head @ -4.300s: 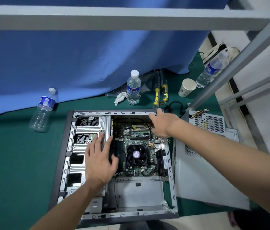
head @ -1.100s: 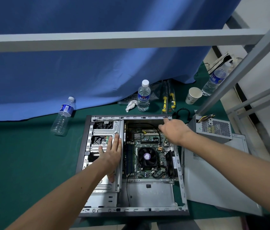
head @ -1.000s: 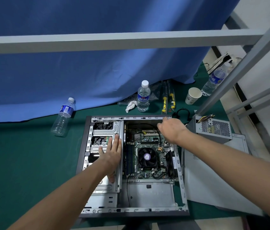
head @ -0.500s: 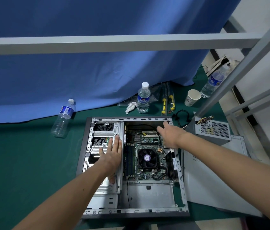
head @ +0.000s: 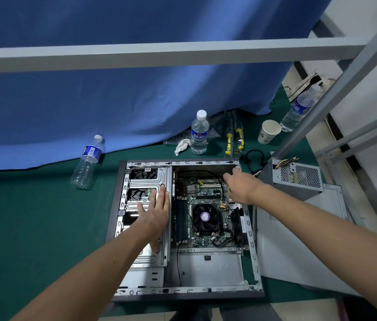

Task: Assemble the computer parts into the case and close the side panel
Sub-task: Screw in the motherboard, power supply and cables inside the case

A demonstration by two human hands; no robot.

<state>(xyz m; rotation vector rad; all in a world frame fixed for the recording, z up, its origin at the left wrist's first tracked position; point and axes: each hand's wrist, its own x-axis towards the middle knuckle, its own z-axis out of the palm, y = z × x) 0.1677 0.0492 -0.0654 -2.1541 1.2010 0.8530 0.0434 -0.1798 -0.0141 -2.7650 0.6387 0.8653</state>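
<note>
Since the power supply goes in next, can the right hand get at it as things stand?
Probably yes: the power supply sits outside the case, just beside the right hand, with nothing lying between them.

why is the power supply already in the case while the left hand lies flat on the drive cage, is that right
Not quite. The head view shows the power supply outside the case, on the mat to its right. The left hand does lie flat on the drive cage.

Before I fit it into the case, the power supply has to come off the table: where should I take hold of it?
Grip the power supply across its two solid side walls, coming down from above with the right hand, the nearer one. It is a boxy block beside the case; keep off the perforated grille face and the loose cable bundle at its far end.
</note>
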